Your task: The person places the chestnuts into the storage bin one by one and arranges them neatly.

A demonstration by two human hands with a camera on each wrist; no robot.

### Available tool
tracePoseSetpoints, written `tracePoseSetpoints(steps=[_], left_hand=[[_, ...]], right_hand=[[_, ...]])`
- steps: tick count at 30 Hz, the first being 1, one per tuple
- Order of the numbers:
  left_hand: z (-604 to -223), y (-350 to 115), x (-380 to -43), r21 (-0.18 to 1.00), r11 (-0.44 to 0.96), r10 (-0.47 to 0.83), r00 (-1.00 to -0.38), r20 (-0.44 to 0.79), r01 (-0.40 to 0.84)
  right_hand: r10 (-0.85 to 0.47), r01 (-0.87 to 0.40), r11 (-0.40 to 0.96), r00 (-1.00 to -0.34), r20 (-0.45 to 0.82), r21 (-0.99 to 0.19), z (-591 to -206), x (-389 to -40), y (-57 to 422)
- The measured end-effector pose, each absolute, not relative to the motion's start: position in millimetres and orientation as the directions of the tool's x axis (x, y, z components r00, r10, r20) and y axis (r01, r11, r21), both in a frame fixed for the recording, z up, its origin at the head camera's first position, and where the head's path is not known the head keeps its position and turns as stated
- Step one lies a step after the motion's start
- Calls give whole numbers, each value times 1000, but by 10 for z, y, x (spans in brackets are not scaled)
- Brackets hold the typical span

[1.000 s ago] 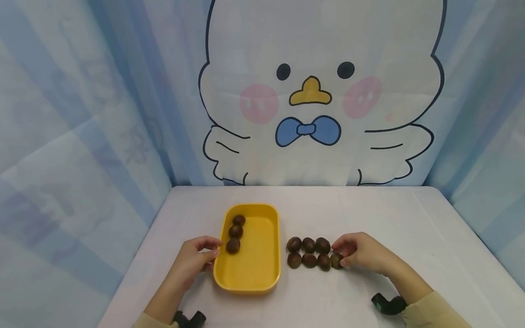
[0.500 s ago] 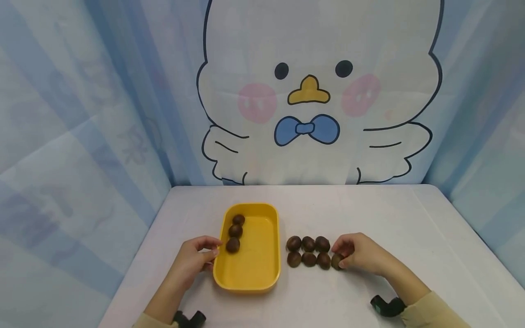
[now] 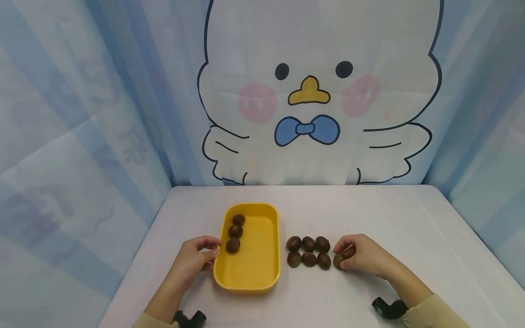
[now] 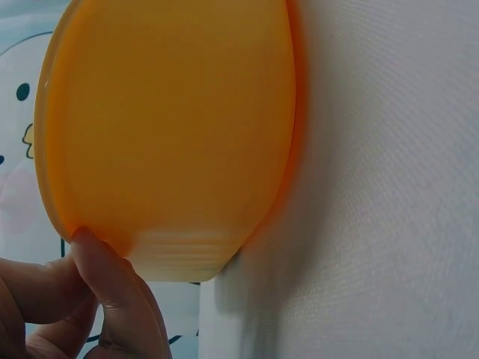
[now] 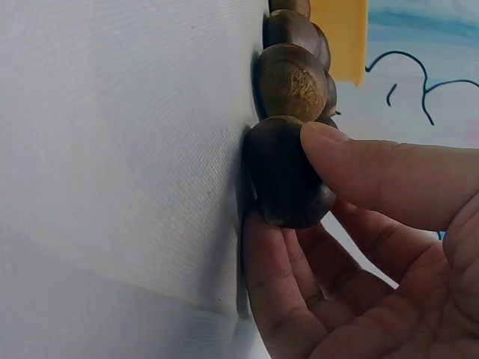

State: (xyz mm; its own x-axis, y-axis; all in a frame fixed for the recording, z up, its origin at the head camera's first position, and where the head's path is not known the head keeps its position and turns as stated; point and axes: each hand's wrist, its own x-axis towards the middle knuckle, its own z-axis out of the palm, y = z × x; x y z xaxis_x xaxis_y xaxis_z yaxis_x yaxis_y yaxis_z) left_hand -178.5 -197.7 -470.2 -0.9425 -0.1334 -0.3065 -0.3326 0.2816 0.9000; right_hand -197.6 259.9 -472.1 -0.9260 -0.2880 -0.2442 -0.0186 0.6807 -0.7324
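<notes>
My left hand (image 3: 194, 259) holds the left edge of a yellow plastic tray (image 3: 268, 264), its thumb pressed near the rim in the left wrist view. Three brown chestnuts (image 3: 235, 231) lie in a line along the tray's left side. At the right end of the front row, my right hand (image 3: 365, 255) pinches one chestnut (image 5: 281, 172) between thumb and fingers, close to the tabletop. A small gap parts it from the other chestnuts (image 3: 308, 259) in the head view. These form two short rows right of the tray.
A white-covered table (image 3: 328, 300) carries everything. Behind it hangs a curtain (image 3: 311, 159) with a cartoon bird, and blue drapes (image 3: 82, 182) close in the sides. Black wrist devices (image 3: 388, 308) sit on both forearms.
The right hand has shifted slightly right with its chestnut, widening the gap to the neighbouring one. The left hand and the tray have stayed in place.
</notes>
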Motion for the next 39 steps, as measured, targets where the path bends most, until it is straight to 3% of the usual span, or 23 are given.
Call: tracePoseSetpoints(steps=[25, 39], left_hand=[[-4696, -1984, -1772, 905, 277, -133, -945, -298, -324], [-4696, -1970, -1767, 903, 275, -139, -943, -301, -329]], right_hand=[[-339, -92, 630, -926, -166, -771, -4442, -2015, 2451], [-374, -138, 586, -921, -114, -798, -4262, -2137, 2104]])
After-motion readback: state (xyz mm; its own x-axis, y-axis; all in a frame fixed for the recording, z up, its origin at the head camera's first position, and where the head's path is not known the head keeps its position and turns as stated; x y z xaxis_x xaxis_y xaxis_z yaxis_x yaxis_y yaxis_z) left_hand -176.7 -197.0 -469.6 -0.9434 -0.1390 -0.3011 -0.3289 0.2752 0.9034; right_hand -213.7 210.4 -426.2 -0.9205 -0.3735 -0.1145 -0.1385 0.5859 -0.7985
